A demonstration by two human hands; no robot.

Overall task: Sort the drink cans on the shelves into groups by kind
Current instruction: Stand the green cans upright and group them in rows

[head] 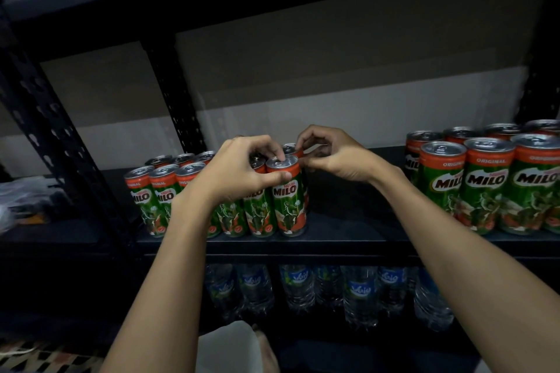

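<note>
Both hands are up at the middle shelf [348,244], working at the right end of the left cluster of Milo cans [163,191]. The left hand [239,169] grips the front end can [287,200]: thumb pressed across its orange collar, a fingertip resting on the lid, the other fingers curled over the cans behind. That can stands upright, long axis vertical, its base on the shelf, touching its neighbour at nine o'clock.

The right hand [330,157] comes in from three o'clock, fingers curled round the top of the rear can [290,148], which sits at twelve o'clock from the gripped one. Only its lid and a strip of orange show, so how firmly it is held is hard to tell.

Here is the relation that matters: the second group of Milo cans [485,185] stands well apart at three o'clock along the same shelf, with bare shelf between. It is the same kind of drink, so closing that gap looks like the job. The right hand is the nearer one to that group; the left is best placed to steady the cluster's end.

Below, at six o'clock, water bottles [360,291] fill the lower shelf.
</note>
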